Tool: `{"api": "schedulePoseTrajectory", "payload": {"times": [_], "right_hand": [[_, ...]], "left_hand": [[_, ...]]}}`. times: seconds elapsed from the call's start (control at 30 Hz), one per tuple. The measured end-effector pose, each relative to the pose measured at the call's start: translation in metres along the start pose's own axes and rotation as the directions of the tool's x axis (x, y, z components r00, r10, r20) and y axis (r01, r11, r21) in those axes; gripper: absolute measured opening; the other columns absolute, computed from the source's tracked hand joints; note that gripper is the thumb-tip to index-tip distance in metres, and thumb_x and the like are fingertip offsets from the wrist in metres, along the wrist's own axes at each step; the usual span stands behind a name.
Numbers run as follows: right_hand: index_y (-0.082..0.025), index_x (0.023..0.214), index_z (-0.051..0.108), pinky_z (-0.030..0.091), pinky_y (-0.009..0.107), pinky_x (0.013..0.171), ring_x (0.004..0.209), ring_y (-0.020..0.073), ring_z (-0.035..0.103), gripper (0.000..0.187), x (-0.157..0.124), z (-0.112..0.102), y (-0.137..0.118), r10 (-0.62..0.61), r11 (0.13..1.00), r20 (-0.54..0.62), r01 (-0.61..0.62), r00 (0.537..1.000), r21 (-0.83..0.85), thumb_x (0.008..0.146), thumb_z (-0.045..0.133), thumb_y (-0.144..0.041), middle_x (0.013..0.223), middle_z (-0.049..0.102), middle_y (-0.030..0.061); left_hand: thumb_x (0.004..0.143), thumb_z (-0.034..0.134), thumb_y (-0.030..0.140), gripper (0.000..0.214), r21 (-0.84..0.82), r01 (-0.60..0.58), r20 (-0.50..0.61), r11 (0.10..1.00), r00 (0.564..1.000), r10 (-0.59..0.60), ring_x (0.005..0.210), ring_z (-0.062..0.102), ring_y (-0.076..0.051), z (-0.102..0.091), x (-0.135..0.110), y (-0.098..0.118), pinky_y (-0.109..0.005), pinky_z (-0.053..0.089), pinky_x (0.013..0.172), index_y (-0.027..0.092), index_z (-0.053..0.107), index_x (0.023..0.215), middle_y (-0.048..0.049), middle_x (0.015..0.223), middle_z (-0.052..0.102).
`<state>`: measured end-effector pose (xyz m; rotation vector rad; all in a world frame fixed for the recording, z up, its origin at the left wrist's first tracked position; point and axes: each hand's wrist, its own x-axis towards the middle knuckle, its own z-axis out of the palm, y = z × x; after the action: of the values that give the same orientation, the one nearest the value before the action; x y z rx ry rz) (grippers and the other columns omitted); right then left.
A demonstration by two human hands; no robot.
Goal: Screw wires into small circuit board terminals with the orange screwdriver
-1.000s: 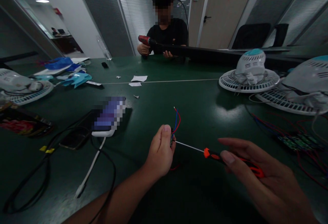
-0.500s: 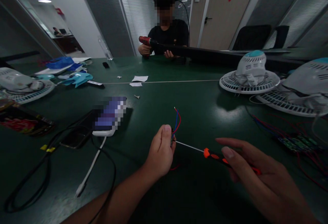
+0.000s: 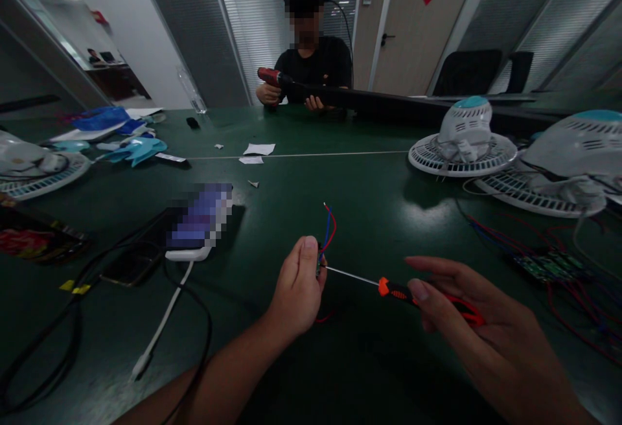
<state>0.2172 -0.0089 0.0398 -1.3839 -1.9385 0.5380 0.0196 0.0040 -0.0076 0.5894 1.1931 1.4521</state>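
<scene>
My left hand (image 3: 297, 286) is closed on a small circuit board (image 3: 319, 263), most of it hidden behind the fingers. Red and blue wires (image 3: 331, 227) rise from the board's top, and a bit of red wire shows below the hand. In my right hand (image 3: 479, 324) is a screwdriver (image 3: 396, 289) with an orange and black handle, gripped by thumb and fingers while the index finger stretches forward. Its thin shaft points left, and the tip meets the board's edge beside my left fingers.
Wired circuit boards (image 3: 551, 264) lie at right, below white fan housings (image 3: 464, 137). A phone (image 3: 200, 218) and black cables (image 3: 78, 341) are at left. Paper scraps (image 3: 259, 149) lie mid-table. Across the green table (image 3: 359, 182), a person (image 3: 313, 65) holds a red drill (image 3: 269, 76).
The whole view has shifted slightly, so everything appears a little further left. Both hands keep their holds, and the screwdriver tip stays at the board.
</scene>
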Motion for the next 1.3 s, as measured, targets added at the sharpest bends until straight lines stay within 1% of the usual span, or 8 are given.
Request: {"api": "schedulePoseTrajectory", "payload": {"times": [0.23,0.43,0.63,0.7,0.8,0.93,1.07,1.3], "right_hand": [[-0.019,0.099,0.067,0.053,0.026,0.044,0.049,0.0168,0.068,0.032,-0.0004,0.0011,0.0035,0.009,1.000,-0.022,-0.009,1.000,-0.029,0.086,0.055,-0.045,0.061,0.071,0.0015],[-0.021,0.096,0.067,0.054,0.024,0.042,0.050,0.0173,0.070,0.026,0.0017,0.0009,-0.0003,0.040,0.997,-0.029,-0.039,0.999,0.062,0.084,0.059,-0.042,0.070,0.077,0.0029],[-0.022,0.096,0.067,0.052,0.021,0.038,0.052,0.0176,0.071,0.026,0.0034,-0.0010,-0.0034,0.079,0.995,-0.029,-0.077,0.996,0.063,0.081,0.062,-0.043,0.073,0.077,0.0034],[-0.022,0.094,0.068,0.050,0.021,0.037,0.051,0.0169,0.070,0.027,0.0015,-0.0004,-0.0014,0.073,0.996,-0.032,-0.071,0.997,0.059,0.081,0.062,-0.045,0.070,0.076,0.0027],[-0.021,0.099,0.068,0.049,0.021,0.038,0.044,0.0147,0.065,0.034,-0.0029,0.0012,0.0021,0.053,0.994,0.008,-0.054,0.999,0.095,0.088,0.052,-0.049,0.056,0.069,-0.0006],[-0.019,0.106,0.068,0.044,0.021,0.033,0.037,0.0136,0.058,0.045,-0.0043,0.0024,0.0038,0.140,0.983,0.059,-0.146,0.988,0.110,0.094,0.038,-0.050,0.046,0.062,-0.0021],[-0.020,0.101,0.069,0.042,0.022,0.033,0.035,0.0135,0.057,0.040,-0.0001,0.0020,0.0029,0.119,0.990,0.054,-0.122,0.991,0.070,0.090,0.047,-0.051,0.044,0.059,-0.0033],[-0.021,0.101,0.068,0.048,0.023,0.037,0.038,0.0154,0.061,0.033,0.0002,0.0029,0.0047,0.084,0.993,0.041,-0.087,0.996,0.082,0.087,0.052,-0.048,0.047,0.063,-0.0027]], "left_hand": [[0.070,0.067,0.060,0.044,-0.011,-0.021,-0.001,1.000,1.000,0.021,0.056,0.047,-0.007,-0.0001,0.0010,-0.0013,-0.015,0.042,0.048,0.018,0.055,0.069,0.0045,0.064,0.050],[0.070,0.066,0.062,0.045,0.003,-0.008,0.003,1.000,1.000,0.008,0.056,0.048,-0.008,-0.0007,0.0018,-0.0020,-0.015,0.042,0.047,0.018,0.055,0.070,0.0045,0.063,0.050],[0.074,0.064,0.060,0.044,0.038,-0.033,0.013,0.999,0.999,0.033,0.054,0.046,-0.007,0.0011,-0.0004,0.0019,-0.015,0.041,0.047,0.018,0.053,0.069,0.0046,0.063,0.049],[0.076,0.062,0.059,0.043,0.060,-0.041,0.024,0.997,0.999,0.040,0.052,0.045,-0.007,0.0013,-0.0007,0.0026,-0.015,0.039,0.045,0.018,0.052,0.068,0.0049,0.062,0.048],[0.075,0.062,0.061,0.044,0.069,-0.031,0.020,0.997,0.999,0.030,0.050,0.044,-0.007,0.0011,-0.0002,0.0017,-0.016,0.039,0.044,0.018,0.052,0.068,0.0051,0.060,0.047],[0.067,0.067,0.064,0.047,0.016,-0.019,-0.022,1.000,1.000,0.019,0.052,0.045,-0.007,0.0007,0.0012,-0.0012,-0.016,0.039,0.045,0.018,0.053,0.068,0.0053,0.062,0.048],[0.068,0.066,0.064,0.047,0.022,-0.026,-0.007,0.999,1.000,0.026,0.053,0.045,-0.007,0.0015,0.0009,-0.0014,-0.015,0.039,0.046,0.018,0.054,0.069,0.0051,0.063,0.048],[0.067,0.065,0.066,0.049,0.027,-0.021,-0.012,0.999,1.000,0.021,0.053,0.045,-0.007,0.0035,-0.0013,0.0028,-0.016,0.039,0.046,0.018,0.053,0.068,0.0048,0.061,0.048]]}}
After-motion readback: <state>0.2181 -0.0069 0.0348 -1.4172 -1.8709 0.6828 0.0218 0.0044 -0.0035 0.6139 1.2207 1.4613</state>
